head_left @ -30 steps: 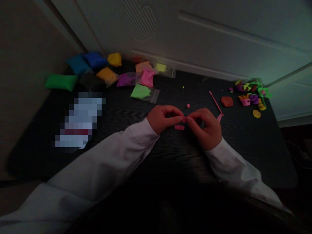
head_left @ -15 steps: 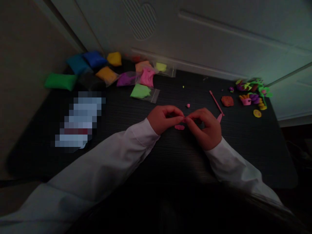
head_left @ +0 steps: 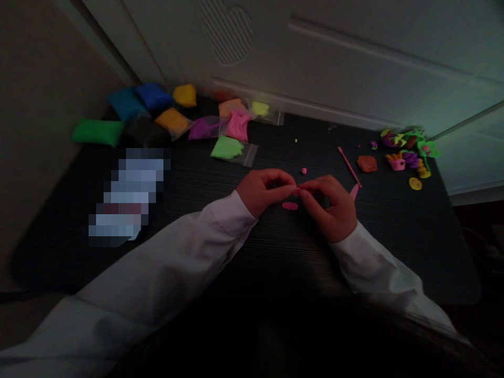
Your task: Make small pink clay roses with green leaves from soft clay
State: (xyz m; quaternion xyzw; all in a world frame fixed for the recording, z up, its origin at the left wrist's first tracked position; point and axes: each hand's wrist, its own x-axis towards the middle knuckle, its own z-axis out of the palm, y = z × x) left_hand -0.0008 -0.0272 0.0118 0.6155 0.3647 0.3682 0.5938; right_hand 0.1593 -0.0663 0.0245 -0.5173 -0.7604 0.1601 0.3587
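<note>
Between the fingertips of both hands is a small piece of pink clay, mostly covered by the fingers. My left hand pinches it from the left with thumb and forefinger. From the other side my right hand pinches it too, its fingertips nearly touching the left ones. Just below the fingers a flat, wavy-edged pink clay strip lies on the dark table. A tiny pink clay lump sits just beyond the hands.
Bagged clay in several colours, among it a light green bag, lies at the back left. A blurred-out phone-like object is at left. A pink modelling tool, a reddish-brown clay piece and small clay figures are at right.
Both hands stay in almost the same place, with only slight shifts of the fingertips around the pink clay. Nothing else on the table has visibly moved.
</note>
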